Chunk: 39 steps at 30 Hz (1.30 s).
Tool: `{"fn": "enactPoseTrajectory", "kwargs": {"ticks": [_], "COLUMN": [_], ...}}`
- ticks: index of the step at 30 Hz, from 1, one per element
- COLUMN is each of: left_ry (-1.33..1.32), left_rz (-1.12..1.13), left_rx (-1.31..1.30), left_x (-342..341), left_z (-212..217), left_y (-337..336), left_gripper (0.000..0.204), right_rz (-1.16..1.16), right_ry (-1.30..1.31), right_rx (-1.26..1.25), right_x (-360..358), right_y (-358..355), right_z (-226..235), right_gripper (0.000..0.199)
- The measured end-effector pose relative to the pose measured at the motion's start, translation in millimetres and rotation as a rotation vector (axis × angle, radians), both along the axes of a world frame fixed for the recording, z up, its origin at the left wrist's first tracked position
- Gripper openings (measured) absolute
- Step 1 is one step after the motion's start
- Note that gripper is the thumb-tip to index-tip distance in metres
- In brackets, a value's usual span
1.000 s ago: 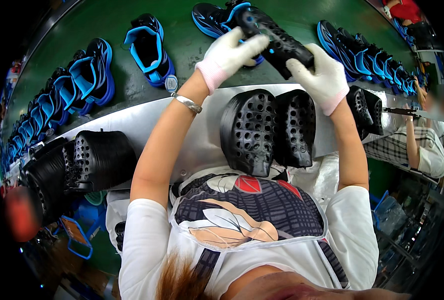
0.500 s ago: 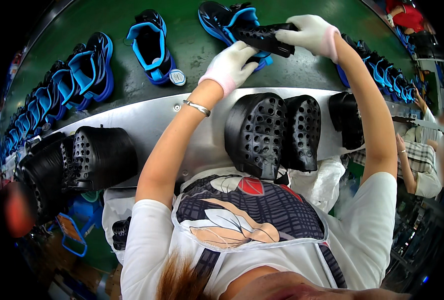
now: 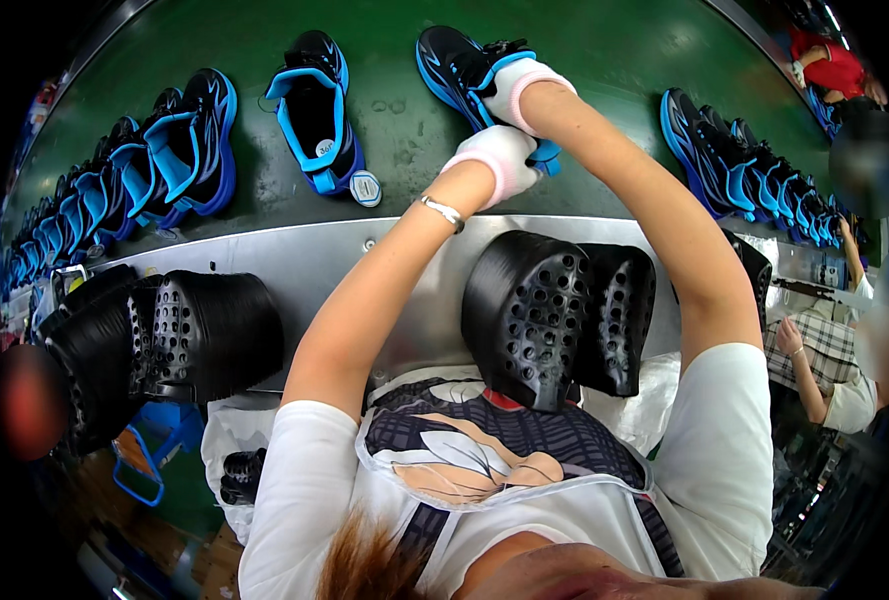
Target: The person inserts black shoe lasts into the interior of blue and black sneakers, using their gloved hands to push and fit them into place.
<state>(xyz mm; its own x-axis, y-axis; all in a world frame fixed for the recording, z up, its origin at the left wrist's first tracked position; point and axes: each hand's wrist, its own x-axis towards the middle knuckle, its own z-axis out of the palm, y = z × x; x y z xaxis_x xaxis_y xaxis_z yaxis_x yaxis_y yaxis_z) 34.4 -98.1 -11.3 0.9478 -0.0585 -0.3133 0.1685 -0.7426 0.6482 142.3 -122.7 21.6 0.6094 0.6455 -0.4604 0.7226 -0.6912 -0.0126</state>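
My left hand (image 3: 499,160) and my right hand (image 3: 522,85), both in white gloves with pink cuffs, reach out over the green conveyor belt (image 3: 404,130). They press on a black-and-blue shoe (image 3: 454,65) lying on the belt. The right hand sits on the shoe's opening, the left grips its near end. The black insole seen earlier is hidden under the hands. A silver bracelet (image 3: 446,212) is on my left wrist.
Another blue-and-black shoe (image 3: 314,110) lies left on the belt, with rows of shoes at far left (image 3: 164,150) and right (image 3: 744,170). Stacks of black perforated insoles (image 3: 554,310) stand on the grey shelf, more at left (image 3: 164,340). A person sits at right (image 3: 814,360).
Both hands carried a black insole from above the shelf forward to the shoe on the belt and lowered it into the shoe.
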Motion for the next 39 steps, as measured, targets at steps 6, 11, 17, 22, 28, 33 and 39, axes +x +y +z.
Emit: {"fn": "enactPoseTrajectory", "kwargs": {"ticks": [6, 11, 17, 22, 28, 33, 39], "left_ry": [0.235, 0.296, 0.205, 0.155, 0.049, -0.066, -0.275], "left_rz": [-0.054, -0.018, 0.114, 0.272, 0.236, 0.198, 0.254], "left_rx": [-0.075, -0.002, 0.042, -0.041, 0.022, 0.39, 0.254], "left_x": [8, 14, 9, -3, -25, -64, -114], "left_z": [21, 27, 8, 20, 9, 11, 49], "left_y": [8, 0, -7, -8, 23, 57, 73], "left_gripper": [0.049, 0.055, 0.045, 0.043, 0.036, 0.041, 0.049], "right_rz": [-0.057, -0.061, -0.132, -0.076, -0.131, -0.424, -0.697], "right_ry": [0.04, 0.087, 0.161, 0.173, 0.078, -0.004, 0.115], "right_rx": [-0.037, 0.005, 0.12, 0.152, 0.523, 0.586, 0.877], "right_x": [1, 7, -4, -17, -29, -53, -100], "right_y": [7, 5, 1, -36, -155, -270, -318], "right_z": [-7, -11, 0, 33, 58, 59, 79], "right_gripper": [0.03, 0.031, 0.033, 0.052, 0.051, 0.047, 0.03]}}
